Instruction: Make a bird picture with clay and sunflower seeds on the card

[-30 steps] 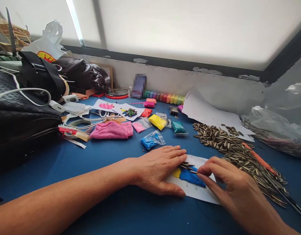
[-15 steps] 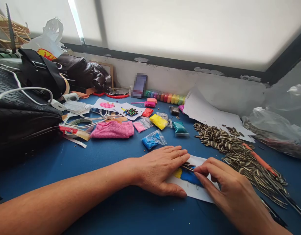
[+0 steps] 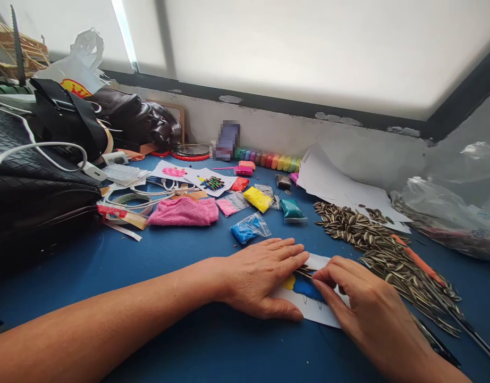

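Note:
My left hand [image 3: 264, 276] lies flat with its fingers stretched out, over the left part of a white sheet of paper [image 3: 320, 315]. On that sheet are a patch of blue clay [image 3: 306, 287], a bit of yellow clay [image 3: 289, 282] and small drawn legs below. Several striped sunflower seeds [image 3: 304, 272] stick out from the blue clay between my hands. Thumb and forefinger of my right hand [image 3: 360, 303] are pinched together at the seeds, on a sunflower seed whose far end is mostly hidden by the fingers.
A heap of sunflower seeds [image 3: 392, 260] spreads at the right, with an orange-handled tool [image 3: 418, 260] on it. Bags of blue [image 3: 247, 229], yellow [image 3: 258, 198] and green clay [image 3: 292, 208] lie ahead. A pink cloth [image 3: 184, 211] and a black bag [image 3: 37, 202] are at the left.
My right hand has shifted slightly left, its pinched fingertips nearer the seeds by my left hand. My left hand stays flat on the paper.

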`<state>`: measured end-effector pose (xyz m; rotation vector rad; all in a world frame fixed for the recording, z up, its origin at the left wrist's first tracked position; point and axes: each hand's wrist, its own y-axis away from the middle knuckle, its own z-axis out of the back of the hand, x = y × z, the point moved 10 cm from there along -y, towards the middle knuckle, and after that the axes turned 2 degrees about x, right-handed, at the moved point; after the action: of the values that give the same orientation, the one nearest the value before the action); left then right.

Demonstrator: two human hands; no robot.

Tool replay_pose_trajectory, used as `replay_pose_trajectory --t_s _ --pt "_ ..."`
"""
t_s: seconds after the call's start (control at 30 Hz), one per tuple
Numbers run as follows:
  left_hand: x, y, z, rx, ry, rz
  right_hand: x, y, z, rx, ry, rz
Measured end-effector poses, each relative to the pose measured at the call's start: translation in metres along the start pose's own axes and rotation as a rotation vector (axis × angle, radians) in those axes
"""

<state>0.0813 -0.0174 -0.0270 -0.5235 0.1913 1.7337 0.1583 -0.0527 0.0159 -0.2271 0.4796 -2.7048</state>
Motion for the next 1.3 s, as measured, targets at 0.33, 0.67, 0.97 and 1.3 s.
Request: replay_pose_trajectory --t_s 0.33,0.67,0.97,1.3 --pt "0.001 0.0006 -0.0017 0.014 -0.007 0.018 -0.0002 -0.0026 -0.0064 0.04 0.037 -0.014" --pt "0.0005 0.0002 -0.0005 0.023 0.002 0.023 -0.0046 -0.0028 -0.0034 0.051 0.04 -0.048" --pt "0.001 0.0006 -0.0007 0.01 0.008 0.011 0.0007 -0.0025 -0.0011 0.023 0.045 -0.02" --pt "0.0009 0.0001 -0.0012 0.032 0.0 0.03 -0.0012 -0.0015 -0.0066 0.033 0.088 -0.017"
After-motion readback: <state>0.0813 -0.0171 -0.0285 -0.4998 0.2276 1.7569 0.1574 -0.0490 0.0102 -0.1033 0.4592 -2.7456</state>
